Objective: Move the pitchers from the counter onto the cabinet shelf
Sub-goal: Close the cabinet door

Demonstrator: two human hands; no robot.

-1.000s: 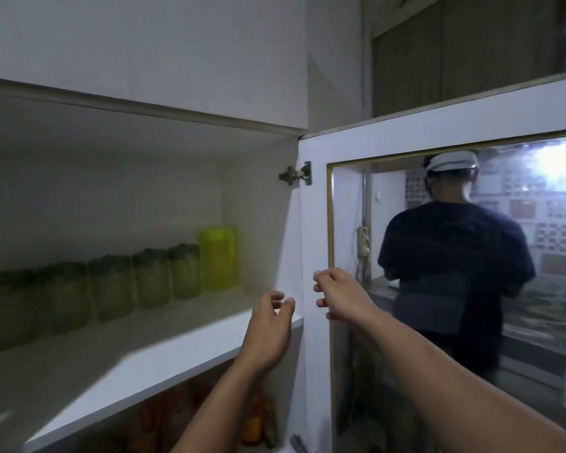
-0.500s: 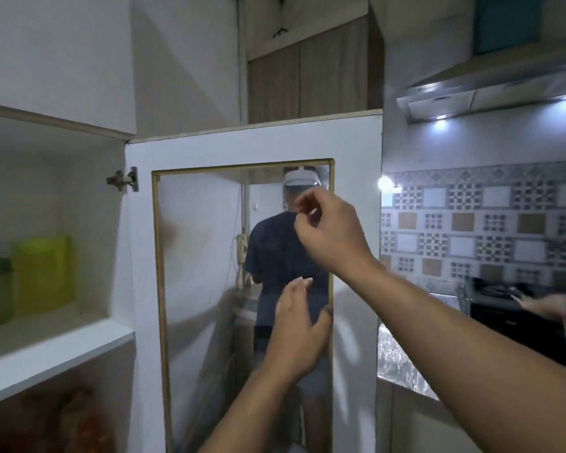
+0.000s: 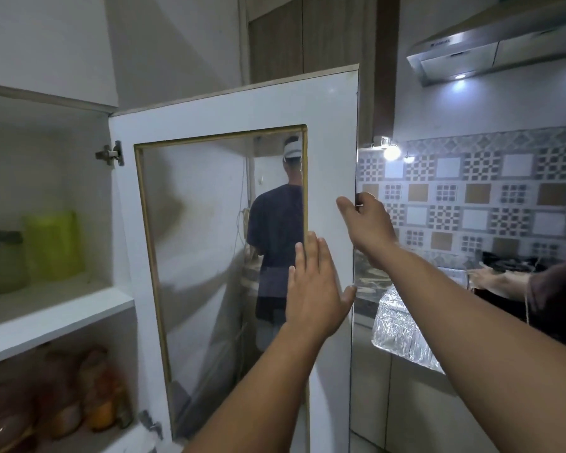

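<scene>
A yellow-green pitcher (image 3: 54, 245) stands on the white cabinet shelf (image 3: 56, 317) at the left, next to a green-lidded jar (image 3: 2, 261). The white cabinet door (image 3: 329, 152) with its glass pane stands swung open. My right hand (image 3: 366, 227) grips the door's free edge, fingers curled around it. My left hand (image 3: 316, 286) lies flat and open against the door's inner face, just below the right hand. No pitcher is in either hand.
Orange and brown jars (image 3: 59, 397) fill the lower shelf. A foil-covered counter edge (image 3: 402, 331) and a stove (image 3: 510, 266) lie at the right, under a range hood (image 3: 490, 44). Another person's hand (image 3: 490, 277) reaches in from the right. The glass shows a person's back.
My view has swung right from the shelf to the door. My right hand moved from the door's hinge side to its free edge and gripped it; my left hand laid flat on the door.
</scene>
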